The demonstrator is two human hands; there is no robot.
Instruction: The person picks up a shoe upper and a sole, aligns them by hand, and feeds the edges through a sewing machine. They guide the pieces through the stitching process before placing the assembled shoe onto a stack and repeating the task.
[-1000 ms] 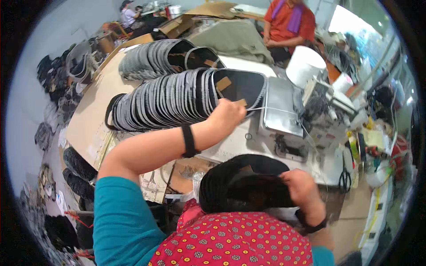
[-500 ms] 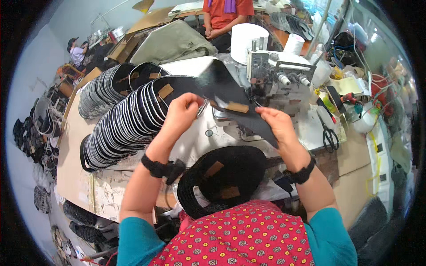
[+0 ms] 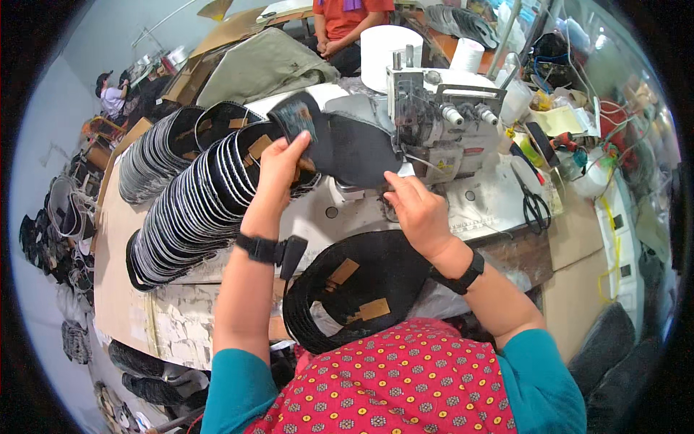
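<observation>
Left hand (image 3: pixel 280 165) grip closed on black panel (image 3: pixel 354 153) at sewing machine (image 3: pixel 413 108), right hand (image 3: pixel 422 217) pinching its near edge; white-edged stack (image 3: pixel 201 210) on surface (image 3: pixel 307 226) looks done, dark pile (image 3: pixel 394 264) by apron (image 3: pixel 405 376) seemingly left.

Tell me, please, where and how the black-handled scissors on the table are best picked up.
I would take the scissors by the black handle loops, coming from the near side with the right hand. The loops face the wearer and offer finger openings, while the blades point away; the right is the nearer of the hands.
</observation>
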